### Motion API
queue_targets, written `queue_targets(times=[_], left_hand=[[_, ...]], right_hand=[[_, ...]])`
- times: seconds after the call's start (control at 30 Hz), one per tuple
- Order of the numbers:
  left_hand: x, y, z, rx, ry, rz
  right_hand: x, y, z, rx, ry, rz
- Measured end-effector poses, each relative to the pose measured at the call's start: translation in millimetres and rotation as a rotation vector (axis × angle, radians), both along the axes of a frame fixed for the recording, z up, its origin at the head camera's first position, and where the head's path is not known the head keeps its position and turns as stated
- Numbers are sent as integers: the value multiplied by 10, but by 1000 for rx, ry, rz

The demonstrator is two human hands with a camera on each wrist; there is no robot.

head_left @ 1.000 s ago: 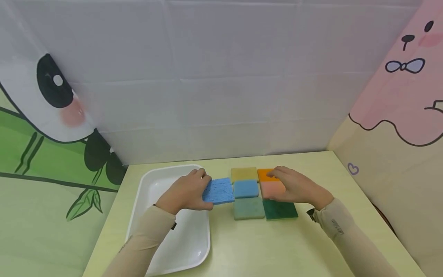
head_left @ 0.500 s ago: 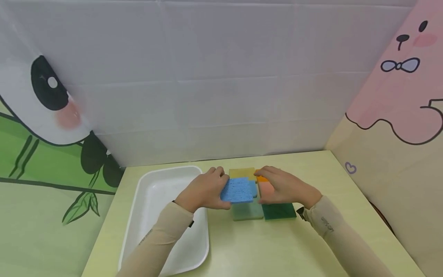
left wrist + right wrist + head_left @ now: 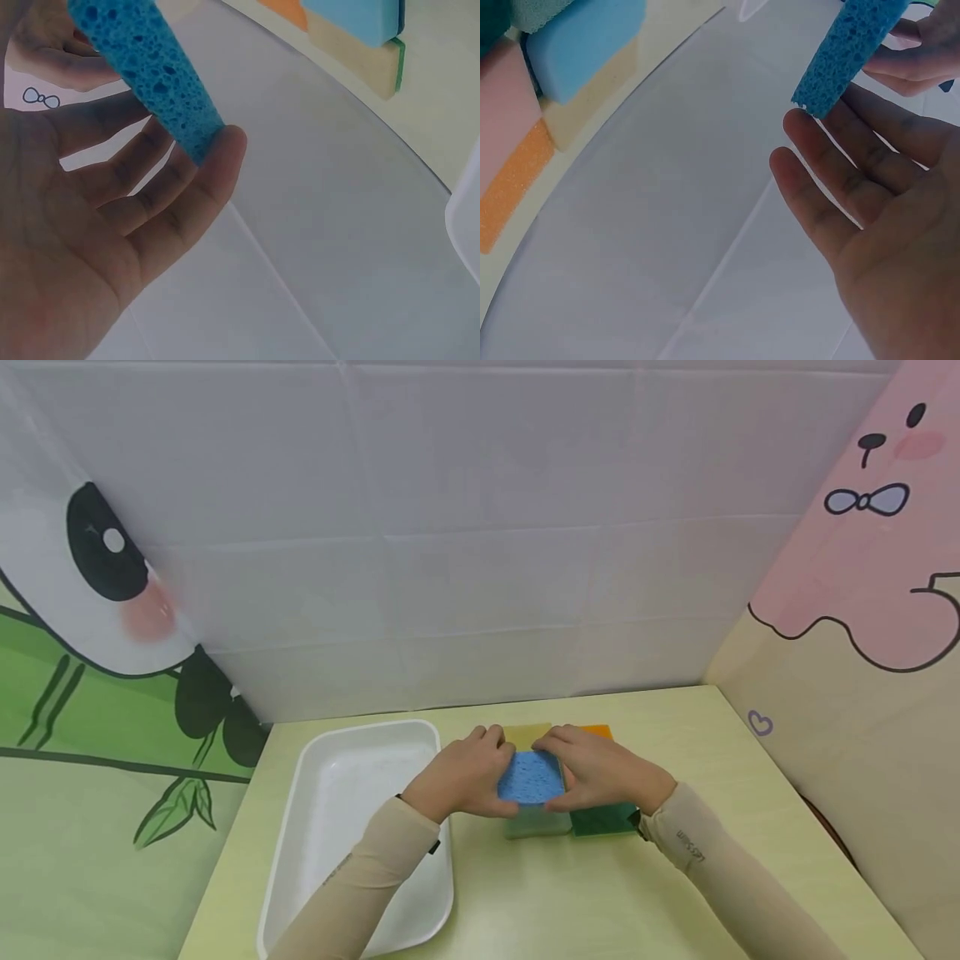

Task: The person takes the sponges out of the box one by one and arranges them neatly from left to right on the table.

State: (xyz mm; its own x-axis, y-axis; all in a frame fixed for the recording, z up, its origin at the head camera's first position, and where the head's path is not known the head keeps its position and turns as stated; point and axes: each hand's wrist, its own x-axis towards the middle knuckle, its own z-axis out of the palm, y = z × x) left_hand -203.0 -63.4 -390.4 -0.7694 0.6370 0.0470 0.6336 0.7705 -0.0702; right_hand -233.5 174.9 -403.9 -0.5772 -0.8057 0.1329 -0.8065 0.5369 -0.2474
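Observation:
A blue porous sponge [image 3: 531, 778] is held up over the other sponges, between both hands. My left hand [image 3: 472, 772] grips its left side, fingers at the far edge and thumb at the near edge. On the opposite side my right hand [image 3: 603, 768] holds it likewise, fingertips on the far corner and thumb at the near one. The wrist views show the held sponge [image 3: 154, 71] edge-on, fingers against it; the thumbs are hidden there. Beneath it lie a yellow sponge [image 3: 525, 734], an orange sponge [image 3: 598, 732], a pale green sponge [image 3: 537, 822] and a dark green sponge [image 3: 602, 820], partly covered by the hands.
A white tray [image 3: 315, 827] stands on the pale yellow table [image 3: 540, 902] at the left, under the left forearm. In the right wrist view, a second blue sponge [image 3: 585, 49] and a pink sponge [image 3: 506, 112] lie on the table. Fabric walls [image 3: 480, 568] enclose the table.
My left hand has carried the blue sponge rightward from beside the tray to over the laid-out sponges. My right hand has moved left and now holds its right side.

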Motion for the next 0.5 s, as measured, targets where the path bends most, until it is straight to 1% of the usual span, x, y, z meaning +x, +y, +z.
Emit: queue_targets(times=[0.13, 0.37, 0.5], left_hand=[[1, 26, 8, -3, 1, -6], [8, 38, -2, 5, -22, -2], [11, -17, 1, 25, -23, 12]], right_hand=[[10, -9, 0, 8, 29, 7], [12, 2, -11, -6, -4, -10], [-16, 64, -33, -21, -18, -37]])
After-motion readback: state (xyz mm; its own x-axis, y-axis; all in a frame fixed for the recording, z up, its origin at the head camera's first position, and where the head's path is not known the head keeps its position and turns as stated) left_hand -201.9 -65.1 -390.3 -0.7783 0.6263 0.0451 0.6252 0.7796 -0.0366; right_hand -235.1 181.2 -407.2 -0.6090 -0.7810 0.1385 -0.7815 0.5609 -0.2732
